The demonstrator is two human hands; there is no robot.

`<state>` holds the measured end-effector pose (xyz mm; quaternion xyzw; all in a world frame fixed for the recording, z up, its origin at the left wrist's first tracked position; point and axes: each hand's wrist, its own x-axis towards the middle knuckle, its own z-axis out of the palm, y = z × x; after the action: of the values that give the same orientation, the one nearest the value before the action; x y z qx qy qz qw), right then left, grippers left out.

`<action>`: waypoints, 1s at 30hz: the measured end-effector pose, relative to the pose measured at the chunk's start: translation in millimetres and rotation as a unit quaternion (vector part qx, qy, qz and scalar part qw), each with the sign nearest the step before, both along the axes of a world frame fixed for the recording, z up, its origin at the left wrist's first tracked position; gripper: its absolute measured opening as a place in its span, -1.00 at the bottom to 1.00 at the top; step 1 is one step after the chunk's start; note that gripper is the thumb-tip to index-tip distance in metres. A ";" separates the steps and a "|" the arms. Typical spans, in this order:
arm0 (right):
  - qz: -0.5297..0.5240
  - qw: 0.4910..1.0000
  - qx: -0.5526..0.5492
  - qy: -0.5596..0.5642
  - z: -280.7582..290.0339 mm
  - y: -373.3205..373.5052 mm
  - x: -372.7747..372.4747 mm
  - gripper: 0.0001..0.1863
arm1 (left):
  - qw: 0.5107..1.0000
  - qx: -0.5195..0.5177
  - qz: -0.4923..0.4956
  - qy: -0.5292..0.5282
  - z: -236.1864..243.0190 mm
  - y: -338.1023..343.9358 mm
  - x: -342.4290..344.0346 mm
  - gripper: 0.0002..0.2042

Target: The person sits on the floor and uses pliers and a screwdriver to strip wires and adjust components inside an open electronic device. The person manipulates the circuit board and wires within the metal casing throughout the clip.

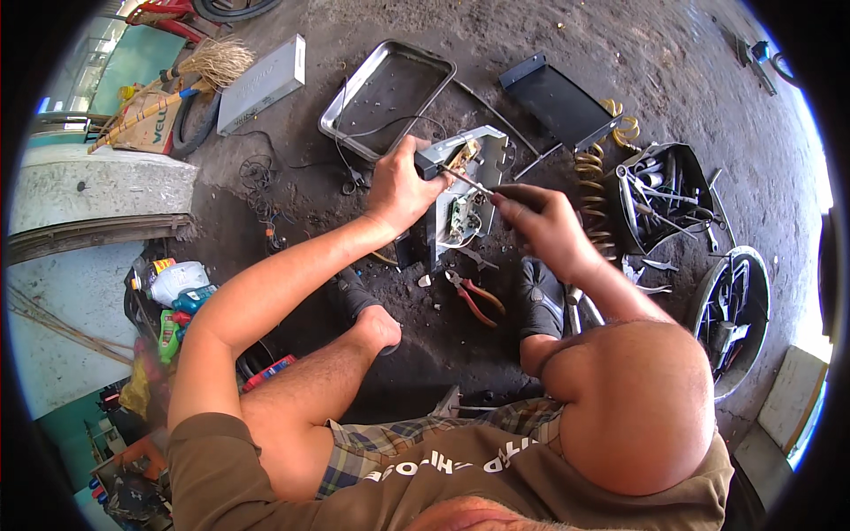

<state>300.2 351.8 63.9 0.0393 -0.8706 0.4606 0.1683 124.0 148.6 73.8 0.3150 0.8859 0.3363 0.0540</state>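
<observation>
My left hand [398, 190] is closed on the upper left edge of an opened grey metal chassis [440, 215], tilted up above the dirty floor between my feet. Inside it show a small green circuit board [458, 215] and some wiring. My right hand [547, 228] grips a screwdriver [467, 181] from the right. Its shaft points up and left to the chassis, near my left fingers; whether the tip meets a screw is too small to tell. Below the chassis lie red-handled cutting pliers [475, 299] and a second, grey pair of pliers [478, 258].
A metal tray [329, 117] with small bits in it lies beyond my left hand. Farther right are a black metal panel [556, 99], a yellow coiled hose [591, 190], a black container of wrenches [630, 232] and a round tub [761, 288]. Bottles [180, 283] stand at left.
</observation>
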 end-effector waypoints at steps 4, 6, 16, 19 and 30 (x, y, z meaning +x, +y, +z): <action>-0.039 0.965 -0.188 -0.178 33.3 0.4 2.3 -0.57 | 1.000 -0.001 0.001 0.011 -1.3 -2.1 1.1 -0.51; -0.090 0.828 -0.496 -0.245 29.2 1.9 0.5 -0.59 | 1.000 0.008 -0.003 0.002 0.1 1.7 3.1 -0.51; -0.059 0.834 -0.496 -0.234 45.9 6.1 -0.6 -0.75 | 1.000 -0.003 0.001 0.017 1.0 0.1 3.9 -0.52; -0.028 0.849 -0.470 -0.241 32.5 3.6 -0.1 -0.70 | 1.000 0.002 -0.002 0.013 0.8 0.0 4.1 -0.52; 0.039 0.856 -0.460 -0.231 15.7 14.7 -1.8 -0.62 | 1.000 -0.010 0.006 0.015 0.0 -4.7 3.4 -0.51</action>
<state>298.4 366.5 79.7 -0.1165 -0.5707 0.8109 -0.0568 127.4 143.9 73.8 0.3143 0.8915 0.3235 0.0422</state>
